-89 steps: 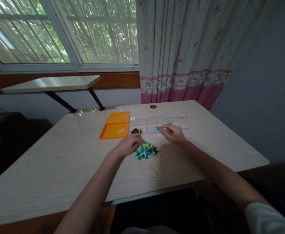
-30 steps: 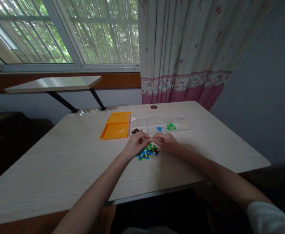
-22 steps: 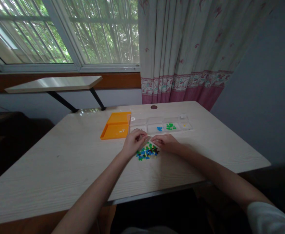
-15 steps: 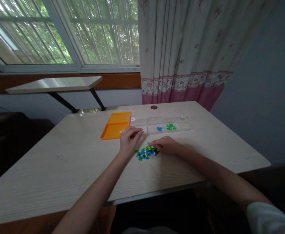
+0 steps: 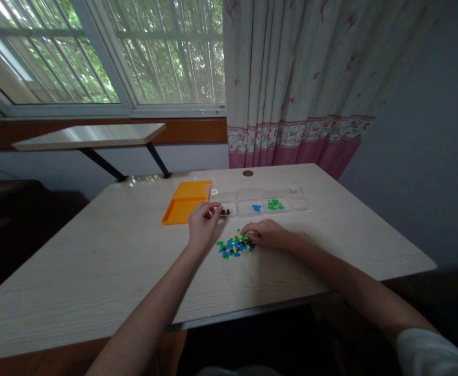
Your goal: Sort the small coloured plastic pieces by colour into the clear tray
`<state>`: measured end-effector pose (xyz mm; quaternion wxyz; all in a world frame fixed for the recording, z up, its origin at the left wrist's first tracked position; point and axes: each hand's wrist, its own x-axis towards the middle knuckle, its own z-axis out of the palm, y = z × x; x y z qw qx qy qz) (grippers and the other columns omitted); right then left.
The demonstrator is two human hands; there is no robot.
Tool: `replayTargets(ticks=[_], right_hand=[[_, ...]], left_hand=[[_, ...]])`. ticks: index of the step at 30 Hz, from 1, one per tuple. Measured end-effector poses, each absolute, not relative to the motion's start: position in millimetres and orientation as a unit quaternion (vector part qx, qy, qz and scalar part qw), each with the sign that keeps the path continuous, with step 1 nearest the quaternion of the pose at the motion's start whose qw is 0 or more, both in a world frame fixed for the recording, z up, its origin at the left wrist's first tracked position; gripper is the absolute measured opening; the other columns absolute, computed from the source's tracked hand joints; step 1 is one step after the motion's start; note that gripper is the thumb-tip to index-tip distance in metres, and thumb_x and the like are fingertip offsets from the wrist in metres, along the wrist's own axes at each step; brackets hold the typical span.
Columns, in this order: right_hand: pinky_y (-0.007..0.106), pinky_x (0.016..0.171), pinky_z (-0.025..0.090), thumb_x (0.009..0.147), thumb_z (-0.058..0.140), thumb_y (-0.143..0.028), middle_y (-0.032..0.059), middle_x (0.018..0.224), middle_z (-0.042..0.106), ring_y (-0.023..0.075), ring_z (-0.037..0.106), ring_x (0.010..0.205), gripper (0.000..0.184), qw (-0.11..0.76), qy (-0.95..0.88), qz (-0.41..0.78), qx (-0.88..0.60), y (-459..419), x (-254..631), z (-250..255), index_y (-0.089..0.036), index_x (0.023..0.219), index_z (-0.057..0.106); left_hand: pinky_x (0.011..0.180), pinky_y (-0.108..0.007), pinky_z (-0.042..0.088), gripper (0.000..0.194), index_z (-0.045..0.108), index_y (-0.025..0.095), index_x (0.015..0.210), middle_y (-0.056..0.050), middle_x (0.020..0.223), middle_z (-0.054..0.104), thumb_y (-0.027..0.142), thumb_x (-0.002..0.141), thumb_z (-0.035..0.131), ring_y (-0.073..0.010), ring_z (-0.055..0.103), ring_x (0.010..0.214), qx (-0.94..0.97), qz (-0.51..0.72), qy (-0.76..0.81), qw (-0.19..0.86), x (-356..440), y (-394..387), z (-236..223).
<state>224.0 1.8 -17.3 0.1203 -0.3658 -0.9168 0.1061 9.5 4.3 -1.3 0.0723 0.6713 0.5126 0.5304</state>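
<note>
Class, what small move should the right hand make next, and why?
Probably the right hand should pinch one from the mixed pile of pieces: it is at the pile's edge, and blue pieces and green pieces lie in separate clear compartments.

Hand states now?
Left hand: curled by the brown pieces; can't tell if holding anything.
Right hand: curled at the pile; can't tell if holding anything.

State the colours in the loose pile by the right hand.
The loose pile is mixed: blue, green, dark brown and yellow, best seen in the head view.

Left hand point(image 5: 202, 223) by brown pieces point(image 5: 225, 212) (right hand point(image 5: 267, 234) at mixed pile point(image 5: 235, 246))
</note>
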Motion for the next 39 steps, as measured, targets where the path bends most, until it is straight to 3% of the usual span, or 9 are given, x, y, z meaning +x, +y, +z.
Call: replayTargets(ticks=[9, 15, 21, 26, 32, 39], right_hand=[[0.020, 0.056, 0.032, 0.083, 0.047, -0.027, -0.0017, 0.067, 0.066, 0.0100, 0.054, 0.057, 0.025, 0.125, -0.902, 0.143, -0.388, 1.3, 222.5, -15.5, -0.025, 0.102, 0.063], [0.021, 0.061, 0.035, 0.086, 0.041, -0.027, 0.0005, 0.084, 0.069, 0.0109, 0.058, 0.065, 0.028, 0.137, -0.895, 0.169, -0.389, 1.0, 222.5, -13.7, -0.024, 0.103, 0.063], [0.021, 0.059, 0.034, 0.083, 0.045, -0.025, -0.0005, 0.074, 0.068, 0.0105, 0.056, 0.060, 0.026, 0.125, -0.890, 0.149, -0.412, 1.8, 221.1, -14.7, -0.025, 0.102, 0.064], [0.019, 0.054, 0.031, 0.081, 0.050, -0.026, -0.0022, 0.062, 0.063, 0.0086, 0.051, 0.053, 0.021, 0.130, -0.875, 0.173, -0.434, 2.6, 220.6, -14.4, -0.023, 0.095, 0.065], [0.019, 0.053, 0.028, 0.081, 0.052, -0.029, -0.0036, 0.058, 0.058, 0.0090, 0.049, 0.053, 0.017, 0.126, -0.877, 0.168, -0.431, 4.4, 221.3, -16.6, -0.024, 0.092, 0.064], [0.019, 0.055, 0.029, 0.081, 0.053, -0.031, -0.0032, 0.061, 0.060, 0.0092, 0.050, 0.056, 0.017, 0.124, -0.877, 0.170, -0.433, 3.8, 221.5, -16.9, -0.024, 0.093, 0.063]], left_hand=[[0.056, -0.027, 0.036, 0.018, 0.064, 0.019, 0.076, -0.006, 0.073, 0.059, 0.035, 0.074, 0.056, -0.0163, 0.051, 0.062, 0.557, 0.482, 0.674, -0.047, -44.6, 27.0, -15.7], [0.051, -0.027, 0.032, 0.010, 0.064, 0.019, 0.072, -0.006, 0.064, 0.056, 0.028, 0.072, 0.059, -0.0169, 0.048, 0.056, 0.566, 0.467, 0.677, -0.063, -54.1, 30.5, -22.0], [0.062, -0.027, 0.040, 0.017, 0.063, 0.016, 0.085, -0.005, 0.075, 0.059, 0.023, 0.078, 0.049, -0.0157, 0.053, 0.067, 0.652, 0.451, 0.609, -0.023, -39.4, 27.4, -14.0], [0.058, -0.024, 0.041, 0.018, 0.063, 0.016, 0.085, -0.003, 0.074, 0.060, 0.023, 0.079, 0.049, -0.0122, 0.051, 0.060, 0.767, 0.377, 0.516, 0.062, -10.7, 14.6, -11.6], [0.066, -0.024, 0.043, 0.020, 0.064, 0.017, 0.088, -0.004, 0.078, 0.062, 0.016, 0.078, 0.048, -0.0140, 0.056, 0.073, 0.864, 0.271, 0.405, 0.126, 10.9, 3.0, -13.2], [0.073, -0.026, 0.044, 0.022, 0.066, 0.020, 0.089, -0.005, 0.083, 0.062, 0.016, 0.079, 0.047, -0.0155, 0.057, 0.080, 0.887, 0.209, 0.389, 0.132, 14.0, 1.3, -12.4]])
